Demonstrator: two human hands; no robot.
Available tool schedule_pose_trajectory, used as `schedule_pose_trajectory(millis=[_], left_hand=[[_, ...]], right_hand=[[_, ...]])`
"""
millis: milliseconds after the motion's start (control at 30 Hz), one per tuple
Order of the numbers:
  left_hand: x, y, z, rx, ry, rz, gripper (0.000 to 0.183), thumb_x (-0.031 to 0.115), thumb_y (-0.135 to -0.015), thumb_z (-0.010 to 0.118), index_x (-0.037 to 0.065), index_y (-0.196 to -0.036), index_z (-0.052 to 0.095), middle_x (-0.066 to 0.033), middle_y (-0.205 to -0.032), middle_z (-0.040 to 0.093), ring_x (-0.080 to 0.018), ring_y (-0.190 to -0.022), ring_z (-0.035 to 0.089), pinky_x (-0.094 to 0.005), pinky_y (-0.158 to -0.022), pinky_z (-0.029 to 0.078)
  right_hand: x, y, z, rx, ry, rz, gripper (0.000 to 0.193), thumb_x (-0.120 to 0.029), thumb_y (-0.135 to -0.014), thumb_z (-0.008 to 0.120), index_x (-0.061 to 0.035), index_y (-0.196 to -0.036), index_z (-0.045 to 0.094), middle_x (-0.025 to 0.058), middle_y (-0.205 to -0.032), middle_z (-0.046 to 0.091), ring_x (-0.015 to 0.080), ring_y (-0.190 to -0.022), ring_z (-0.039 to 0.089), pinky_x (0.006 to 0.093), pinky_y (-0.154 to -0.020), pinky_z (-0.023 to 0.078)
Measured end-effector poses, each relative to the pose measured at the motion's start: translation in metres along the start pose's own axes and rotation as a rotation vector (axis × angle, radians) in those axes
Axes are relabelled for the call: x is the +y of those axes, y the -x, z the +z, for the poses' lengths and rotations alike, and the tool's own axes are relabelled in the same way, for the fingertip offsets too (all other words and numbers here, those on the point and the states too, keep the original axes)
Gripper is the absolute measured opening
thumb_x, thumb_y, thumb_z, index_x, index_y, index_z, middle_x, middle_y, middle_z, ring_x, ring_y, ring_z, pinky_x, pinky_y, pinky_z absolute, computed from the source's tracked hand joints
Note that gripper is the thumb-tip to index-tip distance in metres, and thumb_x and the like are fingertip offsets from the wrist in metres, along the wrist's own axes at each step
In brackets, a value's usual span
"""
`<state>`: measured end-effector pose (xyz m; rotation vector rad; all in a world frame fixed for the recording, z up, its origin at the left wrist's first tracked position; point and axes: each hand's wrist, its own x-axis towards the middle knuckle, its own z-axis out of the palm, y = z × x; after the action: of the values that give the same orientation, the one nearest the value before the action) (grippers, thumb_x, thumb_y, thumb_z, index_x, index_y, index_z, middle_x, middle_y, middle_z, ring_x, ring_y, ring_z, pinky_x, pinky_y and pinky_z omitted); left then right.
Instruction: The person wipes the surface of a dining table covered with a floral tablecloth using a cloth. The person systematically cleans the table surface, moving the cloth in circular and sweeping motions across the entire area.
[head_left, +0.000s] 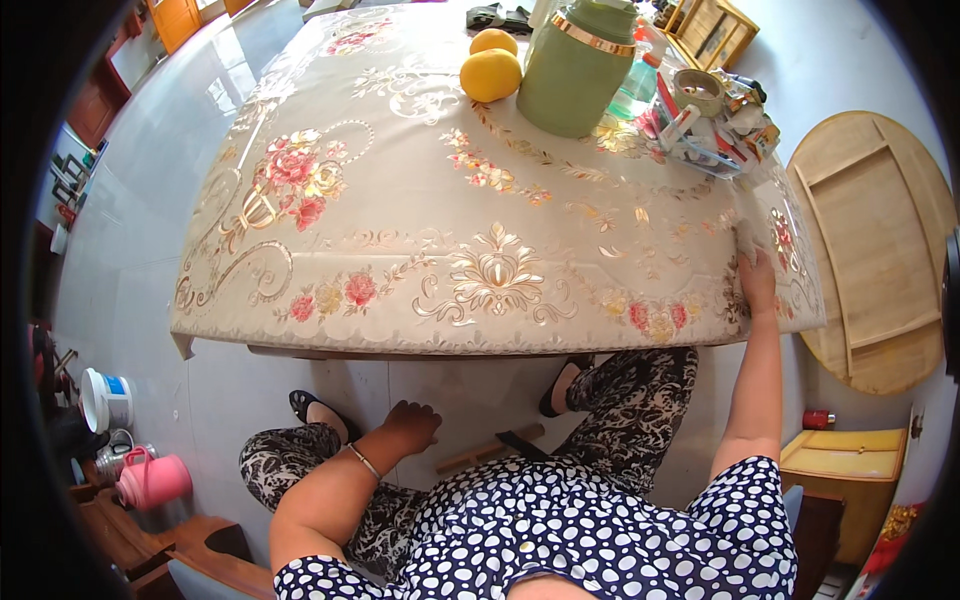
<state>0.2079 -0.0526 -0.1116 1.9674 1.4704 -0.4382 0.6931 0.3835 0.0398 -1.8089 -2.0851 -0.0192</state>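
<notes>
A table stands before me under a beige tablecloth [400,200] with red and gold flowers. My right arm reaches along its right side, and my right hand [759,275] is down at the cloth. A pale greyish blur [750,238] covers the fingers there, so I cannot make out whether they hold anything. My left hand [412,428] hangs below the table's near edge, above my lap, its fingers curled in with nothing visible in them.
A green flask [575,75] and two yellow round fruits [491,75] stand at the back. A clear container [705,155] of small items, a tape roll [699,90] and a green bottle [636,90] sit back right. An oval wooden board [870,250] leans at right; a pink jug [155,480] is lower left.
</notes>
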Motion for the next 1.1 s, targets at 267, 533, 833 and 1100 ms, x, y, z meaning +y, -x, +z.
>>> schedule_pose_trajectory(millis=[267,533,833,1100], left_hand=[[0.003,0.009,-0.002,0.057,0.007,-0.006,0.032,0.034,-0.078,0.068,0.010,-0.099,0.062,-0.0092,-0.099,0.061,-0.0280,-0.094,0.060,-0.0416,-0.081,0.045],[0.003,0.015,0.001,0.127,0.012,-0.005,0.031,0.033,-0.077,0.068,0.010,-0.098,0.062,-0.0091,-0.099,0.061,-0.0277,-0.094,0.060,-0.0412,-0.081,0.045],[0.008,0.024,-0.002,0.160,0.028,-0.010,0.029,0.031,-0.076,0.069,0.011,-0.097,0.063,-0.0075,-0.097,0.061,-0.0259,-0.093,0.059,-0.0396,-0.079,0.044],[0.014,0.034,-0.008,0.238,0.044,0.015,0.025,0.026,-0.076,0.068,0.009,-0.093,0.064,-0.0081,-0.094,0.061,-0.0254,-0.091,0.059,-0.0382,-0.078,0.044]], right_hand=[[-0.140,0.042,0.001,-0.065,-0.245,-0.265,0.048,-0.021,-0.081,0.062,0.0016,-0.122,0.054,0.0231,-0.127,0.051,0.0365,-0.119,0.046,0.0385,-0.104,0.034],[-0.268,0.053,0.033,-0.065,-0.268,-0.572,0.047,-0.023,-0.080,0.063,-0.0028,-0.121,0.055,0.0162,-0.131,0.050,0.0341,-0.121,0.045,0.0401,-0.104,0.033],[-0.432,0.044,0.082,-0.121,-0.292,-0.721,0.050,-0.031,-0.082,0.060,-0.0021,-0.123,0.054,0.0186,-0.132,0.048,0.0334,-0.124,0.042,0.0394,-0.106,0.031],[-0.547,0.028,0.111,-0.189,-0.164,-0.679,0.053,-0.036,-0.085,0.054,-0.0030,-0.127,0.051,0.0160,-0.132,0.048,0.0327,-0.124,0.041,0.0397,-0.107,0.030]])
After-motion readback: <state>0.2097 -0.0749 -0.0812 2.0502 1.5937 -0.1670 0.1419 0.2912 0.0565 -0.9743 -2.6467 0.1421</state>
